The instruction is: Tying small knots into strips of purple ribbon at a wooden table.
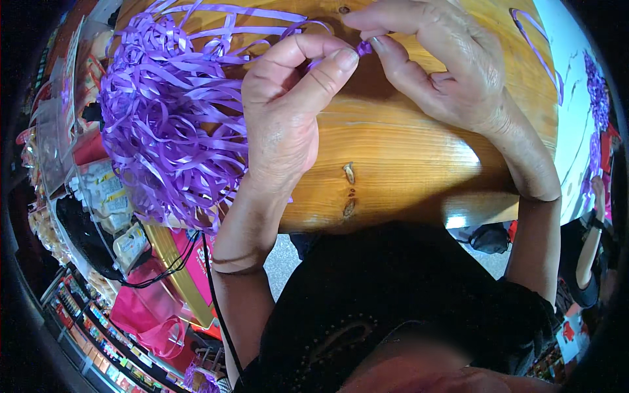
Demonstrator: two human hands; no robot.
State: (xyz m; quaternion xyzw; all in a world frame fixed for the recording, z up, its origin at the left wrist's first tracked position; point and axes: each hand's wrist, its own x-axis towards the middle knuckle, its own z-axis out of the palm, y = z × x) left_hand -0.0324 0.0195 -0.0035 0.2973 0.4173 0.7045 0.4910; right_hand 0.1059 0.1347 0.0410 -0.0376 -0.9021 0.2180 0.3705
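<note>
- A wooden table [406, 164] gleams.
- A purple ribbon heap [170, 118] spreads at ten o'clock.
- The right hand [458, 65], fingertips drawn together; whether they grip, I cannot tell.
- The left hand [288, 111] pinches a ribbon twist [363, 48].
- That twist: between both hands' fingertips, neither clearly nearer; two o'clock from the left hand, ten from the right; long axis seemingly eight-to-two.

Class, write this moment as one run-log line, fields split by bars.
left hand: pinching purple ribbon | right hand: pinching same ribbon | hands: close together | ribbon heap: left side of wooden table
</note>
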